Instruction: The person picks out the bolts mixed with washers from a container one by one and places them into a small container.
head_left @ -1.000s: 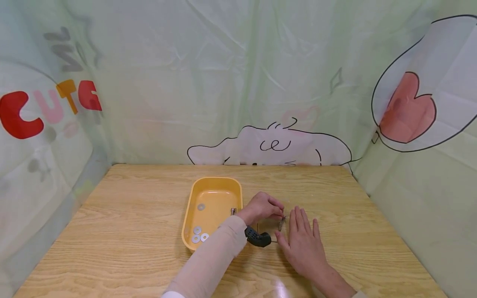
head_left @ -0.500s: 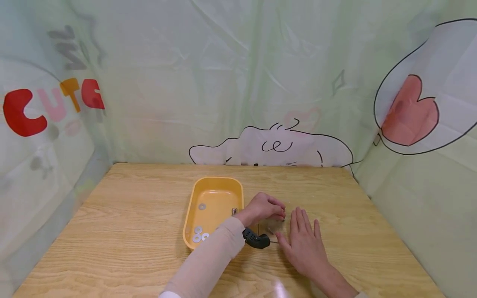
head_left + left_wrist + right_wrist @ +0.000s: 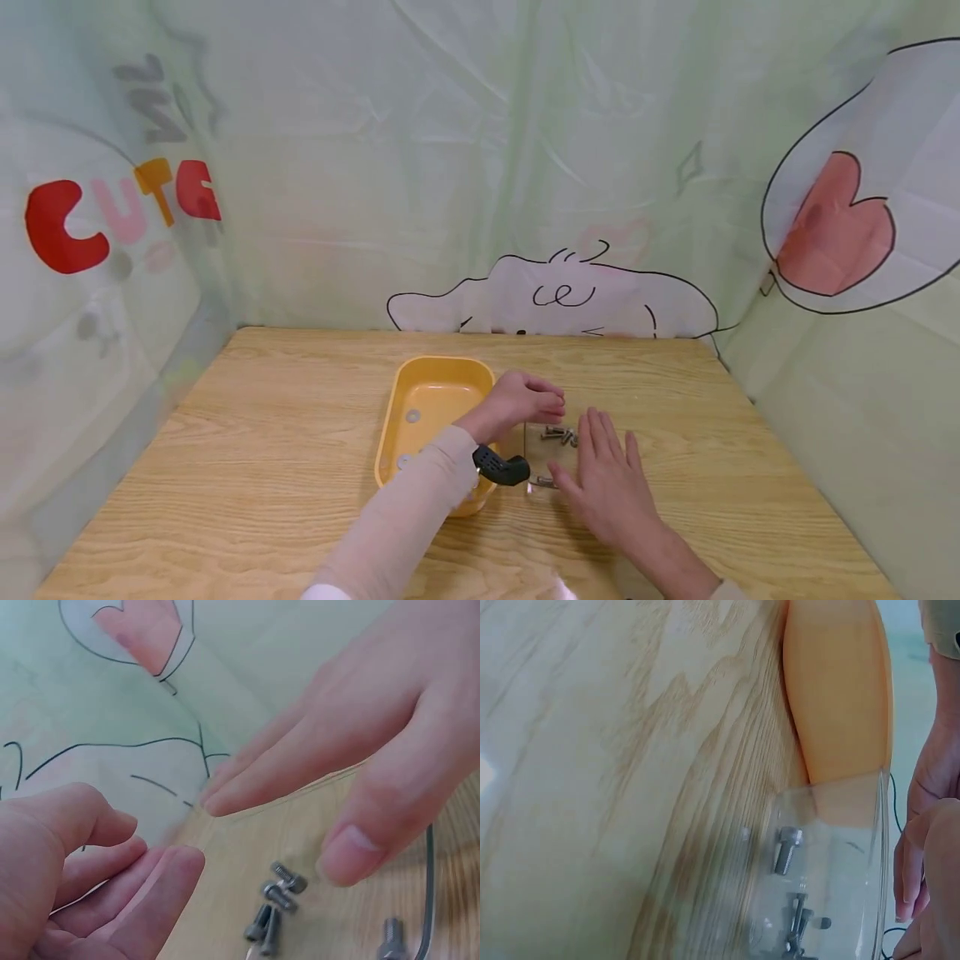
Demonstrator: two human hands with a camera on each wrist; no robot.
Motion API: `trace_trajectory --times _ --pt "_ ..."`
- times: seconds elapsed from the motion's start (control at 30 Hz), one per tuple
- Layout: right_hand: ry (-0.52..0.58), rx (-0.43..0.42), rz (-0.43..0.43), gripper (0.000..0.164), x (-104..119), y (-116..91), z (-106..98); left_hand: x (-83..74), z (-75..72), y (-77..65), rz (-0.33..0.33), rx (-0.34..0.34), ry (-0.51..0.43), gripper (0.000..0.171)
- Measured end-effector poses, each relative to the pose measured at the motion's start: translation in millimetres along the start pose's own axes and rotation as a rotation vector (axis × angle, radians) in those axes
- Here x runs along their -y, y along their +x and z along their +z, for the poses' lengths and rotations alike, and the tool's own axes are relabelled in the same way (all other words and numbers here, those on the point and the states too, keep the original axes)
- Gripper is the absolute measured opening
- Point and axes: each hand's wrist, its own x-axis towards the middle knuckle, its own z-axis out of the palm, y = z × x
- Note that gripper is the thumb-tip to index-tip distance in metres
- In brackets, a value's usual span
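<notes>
A clear plastic box (image 3: 542, 460) stands right of the tray in the head view, with several metal socket-head bolts (image 3: 561, 435) lying in it. My left hand (image 3: 517, 404) hovers over its far left side. In the left wrist view that hand's fingers (image 3: 161, 900) are loosely bent, with the thumb apart from them and nothing between. My right hand (image 3: 613, 483) lies along the box's right side, fingers straight and thumb spread over the near right corner. From the right wrist, the see-through wall (image 3: 859, 847) shows the bolts (image 3: 787, 851) inside.
A yellow tray (image 3: 442, 362), holding flat washers (image 3: 412, 416), stands left of the box, partly hidden by my left forearm. A black wrist camera (image 3: 502, 467) sticks out beneath that wrist. Printed curtains (image 3: 337, 208) enclose the wooden table (image 3: 262, 433).
My left hand has drawn back up and to the left from the box, baring the bolts, which had been blurred under its fingertips. The right hand stays nearly in place.
</notes>
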Motion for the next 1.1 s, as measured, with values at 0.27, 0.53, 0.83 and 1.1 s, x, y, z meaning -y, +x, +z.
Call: trace_trajectory --times 0.27,0.53,0.83,1.1 --pt "0.028 0.044 -0.006 0.085 9.6 3.7 1.4 -0.2 -17.0 -6.0 0.013 -0.025 -0.056 0.025" --pt "0.041 0.042 -0.031 0.083 20.3 8.9 2.1 -4.1 -35.0 -10.7 0.019 -0.064 -0.072 0.027" --pt "0.033 0.037 -0.059 0.083 33.9 13.0 7.8 0.1 -58.6 -14.2 0.04 -0.096 -0.055 0.029" --pt "0.029 0.05 -0.089 0.082 47.6 16.6 12.0 4.5 -76.1 -19.0 0.007 -0.151 -0.058 0.029"
